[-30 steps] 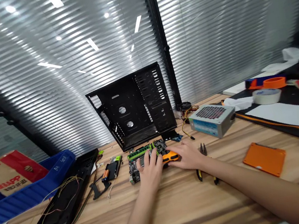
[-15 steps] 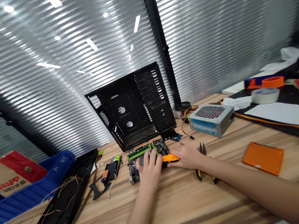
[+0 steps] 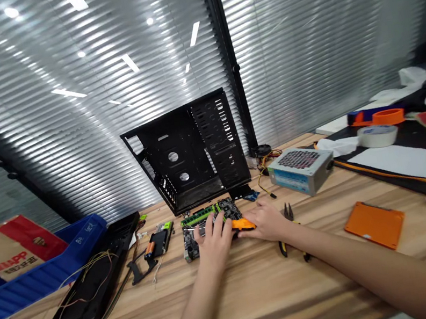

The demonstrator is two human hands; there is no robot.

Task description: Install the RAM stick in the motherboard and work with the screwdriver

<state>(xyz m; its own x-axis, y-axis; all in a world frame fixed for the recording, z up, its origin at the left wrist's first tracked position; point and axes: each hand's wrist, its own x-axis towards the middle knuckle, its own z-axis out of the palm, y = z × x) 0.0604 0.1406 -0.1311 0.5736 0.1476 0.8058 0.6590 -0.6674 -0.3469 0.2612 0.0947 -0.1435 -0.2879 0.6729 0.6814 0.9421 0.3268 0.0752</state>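
A motherboard (image 3: pixel 227 209) with green memory slots lies flat on the wooden table. Over its near part rests my left hand (image 3: pixel 213 238), fingers spread apart and pointing away from me; they hide some of the board. My right hand (image 3: pixel 264 220) is closed around an orange-handled tool (image 3: pixel 243 224) at the board's right side. The tool's working end is hidden by my left fingers, so its kind is unclear. Just behind the board stands an open black computer case (image 3: pixel 188 155). Pliers (image 3: pixel 288 213) with yellow-black handles lie beside my right wrist, partly under the forearm.
A power supply (image 3: pixel 300 171) with cables sits at back right. Farther right are an orange plate (image 3: pixel 375 225) and a tape roll (image 3: pixel 378 136). To the left lie a battery holder part (image 3: pixel 150 250), a long black panel (image 3: pixel 95 288) with wires, and a blue bin (image 3: pixel 52 271).
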